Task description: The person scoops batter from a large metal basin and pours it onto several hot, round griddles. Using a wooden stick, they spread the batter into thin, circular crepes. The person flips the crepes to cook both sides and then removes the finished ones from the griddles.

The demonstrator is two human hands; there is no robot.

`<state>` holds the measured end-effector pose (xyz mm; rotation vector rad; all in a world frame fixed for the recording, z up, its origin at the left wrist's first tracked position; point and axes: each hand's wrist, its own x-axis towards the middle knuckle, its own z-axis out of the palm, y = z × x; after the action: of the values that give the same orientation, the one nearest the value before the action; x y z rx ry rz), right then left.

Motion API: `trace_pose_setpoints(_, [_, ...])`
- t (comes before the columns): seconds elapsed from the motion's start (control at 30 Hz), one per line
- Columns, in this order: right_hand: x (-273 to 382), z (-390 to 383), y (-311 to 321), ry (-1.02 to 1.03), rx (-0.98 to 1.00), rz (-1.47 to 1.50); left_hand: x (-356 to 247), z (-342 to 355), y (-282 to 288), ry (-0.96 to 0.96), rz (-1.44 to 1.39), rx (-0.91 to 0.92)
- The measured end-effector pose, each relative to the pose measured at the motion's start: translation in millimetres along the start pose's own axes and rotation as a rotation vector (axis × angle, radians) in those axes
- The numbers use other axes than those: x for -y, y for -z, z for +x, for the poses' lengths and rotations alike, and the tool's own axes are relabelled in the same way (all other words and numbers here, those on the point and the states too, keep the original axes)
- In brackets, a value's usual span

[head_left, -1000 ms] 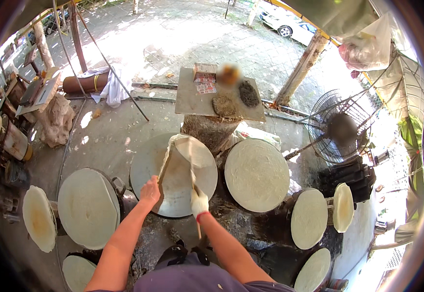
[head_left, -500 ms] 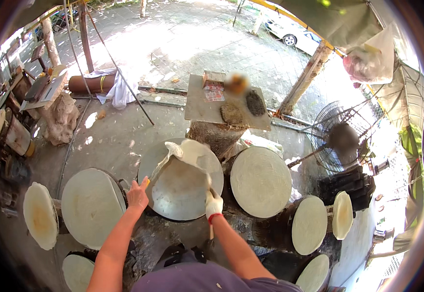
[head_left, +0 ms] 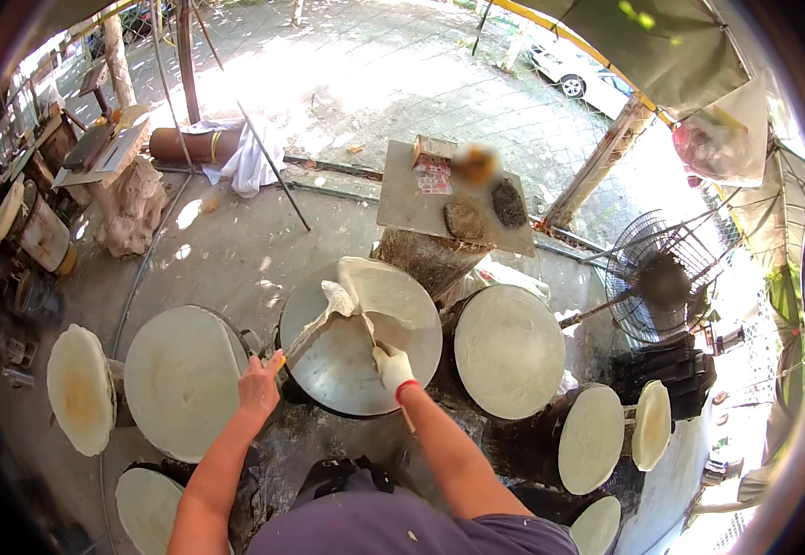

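Thin sheet now peeled farther back

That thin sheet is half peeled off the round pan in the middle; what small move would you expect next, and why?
Probably lifting the sheet further toward the far rim. Its near half is already folded up, baring the grey pan, while the far part still lies flat on it. The left hand holds a thin tool angled under the raised edge, and the gloved right hand is at the fold, so both seem set to keep peeling.
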<state>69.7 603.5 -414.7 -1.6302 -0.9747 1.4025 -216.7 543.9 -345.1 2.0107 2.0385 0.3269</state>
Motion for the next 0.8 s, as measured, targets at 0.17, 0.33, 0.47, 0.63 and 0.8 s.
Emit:
trace_pose_setpoints(0.17, [-38.8, 14.2, 66.7, -0.002, -0.257, 0.127, 28.0, -27.4, 0.7, 0.000, -0.181, -0.127])
trace_pose_setpoints(0.33, [4.2, -3.4, 50.3, 0.038, -0.068, -0.301, 30.9, -44.1, -22.0, -0.048, -0.524, -0.357])
trace_pose_setpoints(0.47, [1.0, 24.0, 81.7, -0.106, 0.089, -0.138, 0.2, -56.9, 6.5, 0.350, -1.161, -0.113])
trace_pose_setpoints(0.63, [37.7, 21.2, 53.0, -0.094, 0.375, -0.268, -31.4, -61.8, 2.6, 0.542, -1.419, -0.143])
trace_pose_setpoints(0.8, [41.0, 47.9, 102.0, -0.115, 0.280, -0.322, -58.5, -90.6, 3.7, 0.642, -1.425, -0.159])
